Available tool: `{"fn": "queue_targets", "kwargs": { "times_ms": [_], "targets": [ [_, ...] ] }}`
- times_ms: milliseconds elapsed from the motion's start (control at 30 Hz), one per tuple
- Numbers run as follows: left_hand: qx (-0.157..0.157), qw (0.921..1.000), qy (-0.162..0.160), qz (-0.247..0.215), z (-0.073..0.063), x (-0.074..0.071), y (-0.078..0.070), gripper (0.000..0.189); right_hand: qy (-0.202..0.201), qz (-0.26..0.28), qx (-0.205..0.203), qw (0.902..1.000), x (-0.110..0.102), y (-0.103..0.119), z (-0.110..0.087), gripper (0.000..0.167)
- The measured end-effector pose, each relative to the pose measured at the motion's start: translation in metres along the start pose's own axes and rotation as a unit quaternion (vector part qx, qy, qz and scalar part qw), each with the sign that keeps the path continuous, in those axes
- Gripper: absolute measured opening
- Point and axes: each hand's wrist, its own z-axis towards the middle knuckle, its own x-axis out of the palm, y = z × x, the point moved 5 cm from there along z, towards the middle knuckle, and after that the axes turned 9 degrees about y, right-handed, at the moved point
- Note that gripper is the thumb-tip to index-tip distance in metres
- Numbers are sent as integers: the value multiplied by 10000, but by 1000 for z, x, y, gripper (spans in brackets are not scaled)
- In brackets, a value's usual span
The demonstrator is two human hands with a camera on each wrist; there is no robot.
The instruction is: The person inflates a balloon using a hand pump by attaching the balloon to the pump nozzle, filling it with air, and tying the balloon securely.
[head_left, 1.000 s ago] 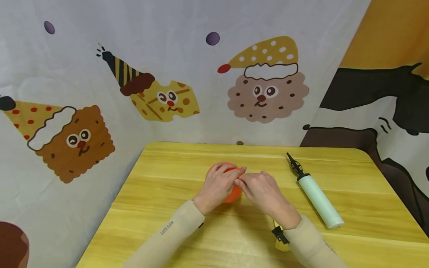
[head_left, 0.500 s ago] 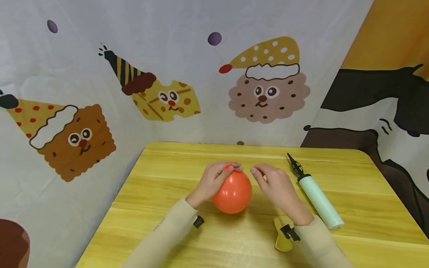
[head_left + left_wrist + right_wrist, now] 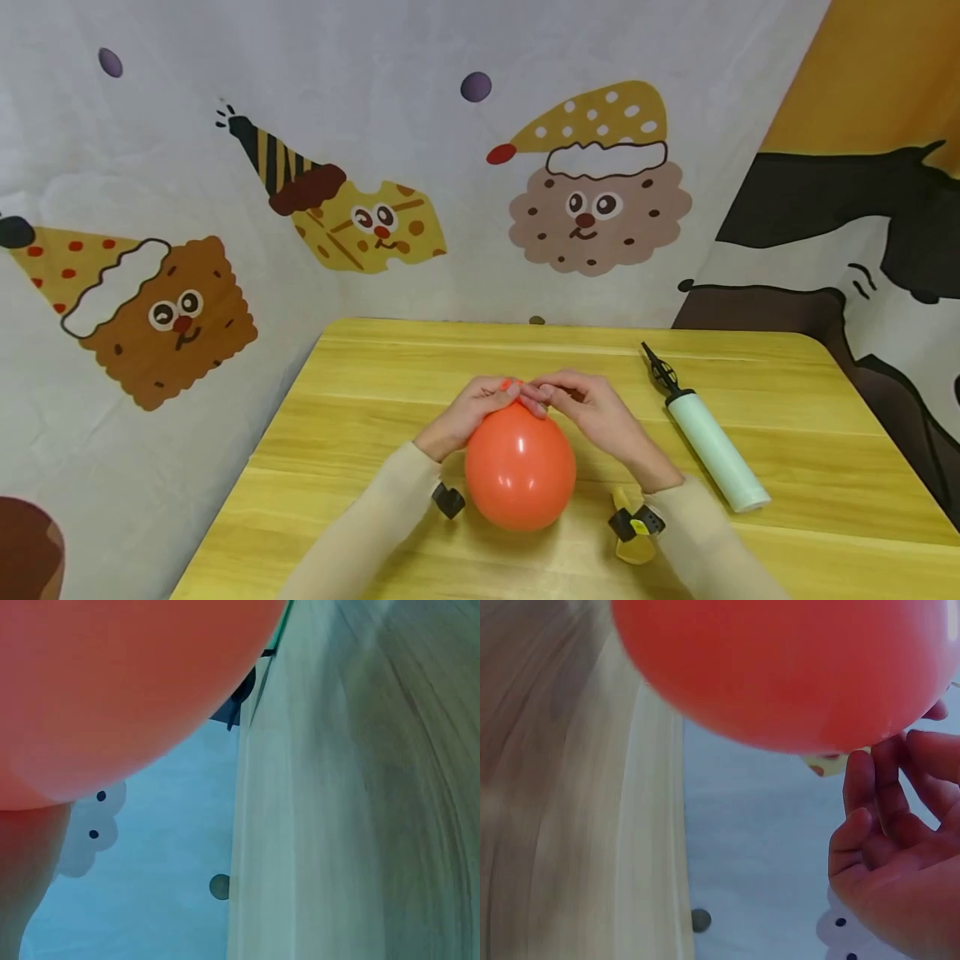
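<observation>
A round, inflated orange-red balloon (image 3: pixel 521 479) has its neck end up between both hands and its body toward me. My left hand (image 3: pixel 476 408) grips the balloon at its neck, thumb on the near side. Beside it my right hand (image 3: pixel 596 408) has thumb and index finger together at the neck, meeting the left fingertips. In the right wrist view the right hand's (image 3: pixel 892 855) other fingers curl loosely below the balloon (image 3: pixel 780 667). The left wrist view is largely filled by the balloon (image 3: pixel 127 682); the neck is hidden there.
A pale green hand pump (image 3: pixel 716 450) with a black nozzle lies on the wooden table (image 3: pixel 360 400) to the right. A flat yellow piece (image 3: pixel 633 548), partly covered by the right wrist camera, lies near the front. A printed cloth (image 3: pixel 405 75) hangs behind the table.
The balloon has turned from under the left hand, its body swinging toward me and showing larger. My right hand drew away from the neck, then came back to it.
</observation>
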Motion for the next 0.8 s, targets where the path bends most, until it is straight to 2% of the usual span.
{"fn": "queue_targets", "kwargs": {
  "times_ms": [200,367,600,800],
  "targets": [
    [31,9989,347,-307,0,4,2,32,350,454,6,9984,3,2,0,19],
    [-5,9979,560,-334,-1,6,1,34,579,626,160,9962,2,2,-1,16],
    [-106,9983,506,-258,2,7,-1,38,705,694,283,9947,3,4,-1,16],
    [-151,9981,523,-293,5,7,-2,38,536,704,276,9957,3,6,-2,14]
  ]
}}
